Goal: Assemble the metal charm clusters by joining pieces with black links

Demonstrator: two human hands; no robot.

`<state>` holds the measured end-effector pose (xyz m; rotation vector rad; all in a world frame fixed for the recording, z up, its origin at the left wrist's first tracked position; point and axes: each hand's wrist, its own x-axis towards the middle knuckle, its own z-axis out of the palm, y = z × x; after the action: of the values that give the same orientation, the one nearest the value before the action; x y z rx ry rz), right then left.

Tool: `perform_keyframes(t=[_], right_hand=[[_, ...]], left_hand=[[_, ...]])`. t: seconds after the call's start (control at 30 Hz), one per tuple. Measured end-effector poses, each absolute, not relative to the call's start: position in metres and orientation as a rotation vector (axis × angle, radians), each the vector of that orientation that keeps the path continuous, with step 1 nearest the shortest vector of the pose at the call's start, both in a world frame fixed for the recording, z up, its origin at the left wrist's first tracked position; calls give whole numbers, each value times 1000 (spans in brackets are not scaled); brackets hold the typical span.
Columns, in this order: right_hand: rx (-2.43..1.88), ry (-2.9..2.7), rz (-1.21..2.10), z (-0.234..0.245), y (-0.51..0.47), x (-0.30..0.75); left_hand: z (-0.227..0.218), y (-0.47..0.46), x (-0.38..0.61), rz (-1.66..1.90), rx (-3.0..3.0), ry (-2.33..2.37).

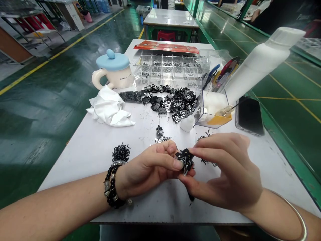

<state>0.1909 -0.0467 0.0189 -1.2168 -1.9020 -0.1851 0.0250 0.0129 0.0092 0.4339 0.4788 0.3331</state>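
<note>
Between thumb and fingers, my left hand (155, 162) grips a small black part with silvery metal pieces (185, 160). My right hand (225, 169) pinches the same part from the right, its fingertips on the upper edge and its thumb below. Under the hands, the tip of a dark object (191, 196) shows on the table. Just beyond my left hand lie some small shiny metal pieces (162, 139) and one more black part (159, 130). A heap of short, curved black pieces (121, 152) is by my left wrist; similar pieces (204, 136) lie scattered behind my right hand.
Farther back, many black parts (173, 100) lie piled before a clear compartment box (173, 72). At left stand a lidded mug (117, 73) and crumpled tissue (109, 107). To the right are a small white bottle (187, 123), tool holder (213, 117), spray can (263, 63) and phone (249, 115).
</note>
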Motion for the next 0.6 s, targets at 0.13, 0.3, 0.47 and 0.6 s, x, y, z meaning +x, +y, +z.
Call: perform_keyframes(t=[0.13,0.3,0.47,0.6], right_hand=[[-1202,-1910,-195,19,-47,191],[-1199,-1921,-207,20,-46,192],[-1213,-1908,-209,20,-46,191],[-1231,-1905,-213,20,-46,191]], left_hand=[[9,13,25,336,432,455],[9,13,24,335,428,447],[10,13,24,334,427,461],[9,14,24,338,435,451]])
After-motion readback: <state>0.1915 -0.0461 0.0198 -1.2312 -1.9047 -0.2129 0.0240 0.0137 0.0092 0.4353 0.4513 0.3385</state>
